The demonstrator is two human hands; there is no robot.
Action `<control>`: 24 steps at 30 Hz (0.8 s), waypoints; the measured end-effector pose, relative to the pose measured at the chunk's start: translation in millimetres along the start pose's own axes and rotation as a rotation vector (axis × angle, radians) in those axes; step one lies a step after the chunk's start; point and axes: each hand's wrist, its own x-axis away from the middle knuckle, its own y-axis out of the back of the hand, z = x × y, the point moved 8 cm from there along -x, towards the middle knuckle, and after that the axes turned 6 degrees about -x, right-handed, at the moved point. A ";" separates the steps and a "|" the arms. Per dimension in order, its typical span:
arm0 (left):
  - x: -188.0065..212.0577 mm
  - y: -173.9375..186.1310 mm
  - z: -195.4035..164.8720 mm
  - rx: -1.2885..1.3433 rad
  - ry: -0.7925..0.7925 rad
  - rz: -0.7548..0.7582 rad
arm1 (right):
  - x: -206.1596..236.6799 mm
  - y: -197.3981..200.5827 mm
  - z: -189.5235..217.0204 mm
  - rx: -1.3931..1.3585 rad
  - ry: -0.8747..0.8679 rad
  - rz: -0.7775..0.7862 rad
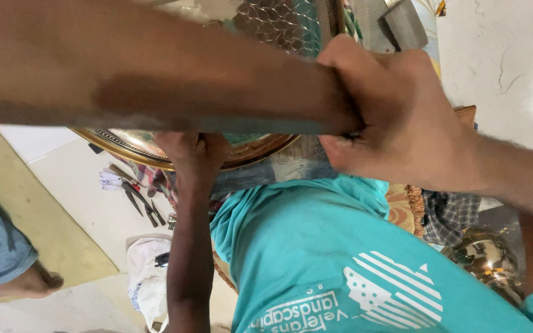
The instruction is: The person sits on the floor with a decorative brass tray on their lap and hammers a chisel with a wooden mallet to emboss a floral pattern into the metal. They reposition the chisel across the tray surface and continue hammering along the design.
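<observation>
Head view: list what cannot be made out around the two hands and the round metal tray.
- Left hand: hidden behind the right hand; only the left forearm shows.
- What the right hand's closed fingers hold: covered by the hand itself.
- Round metal tray: mostly behind the forearm, its top cut off by the frame edge.
- Co-worker's hand: fingertips hidden at the tray's rim.
- Tools on the floor: too small to identify.

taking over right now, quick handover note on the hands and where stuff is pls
Right hand: shut around the end of the left forearm. The left hand is hidden under it.
Round brass tray: behind the forearm, with a co-worker's hand gripping its rim from below.
Pliers and white bag: on the floor, untouched.
Done: the tray is held up.
Left: the tray is not yet set down. What the left hand grips cannot be seen.
</observation>
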 end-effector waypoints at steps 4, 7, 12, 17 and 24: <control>1.4 0.0 0.7 0.086 -0.011 -0.010 | -6.2 3.6 14.6 0.248 0.116 -0.048; 2.3 -1.3 3.8 0.060 0.043 0.012 | -14.0 3.8 9.9 -0.115 -0.006 -0.100; 2.8 -0.4 1.2 0.039 0.001 0.008 | -22.9 -3.7 18.2 0.129 0.005 0.002; 3.8 -1.6 7.4 0.013 0.042 0.034 | -15.6 -14.9 2.7 0.157 -0.097 0.114; -1.4 1.2 2.6 0.136 -0.022 0.068 | -1.3 -26.4 -9.1 0.257 -0.125 0.114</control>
